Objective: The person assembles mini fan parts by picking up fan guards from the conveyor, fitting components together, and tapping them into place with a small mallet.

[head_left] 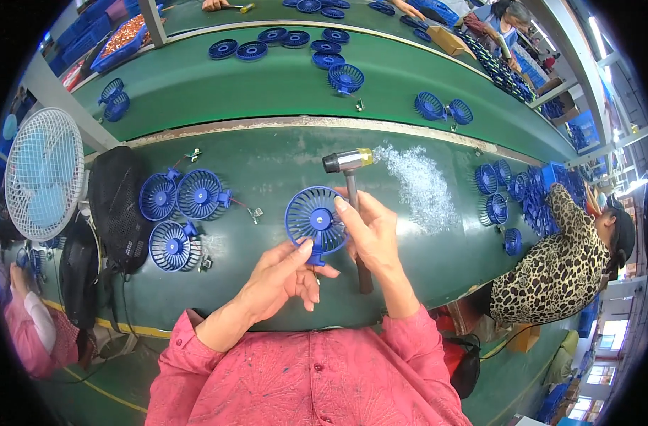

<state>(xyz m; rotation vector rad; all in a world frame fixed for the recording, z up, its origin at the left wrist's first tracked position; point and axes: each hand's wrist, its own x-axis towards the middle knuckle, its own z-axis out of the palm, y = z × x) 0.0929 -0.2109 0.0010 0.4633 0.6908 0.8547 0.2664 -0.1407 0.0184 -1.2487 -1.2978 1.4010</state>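
Blue fan housing (319, 219) is held over the green bench (256, 153), its lower edge pinched by the left hand (280, 275), its right rim by the right hand (378, 236); step judged as positioning or checking. Next, steady rim support is called for, clear of the mallet (348, 160)

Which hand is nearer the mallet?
Right. The right hand partly overlaps the mallet in this view; the left hand is farther left, at the lower edge of the blue fan housing.
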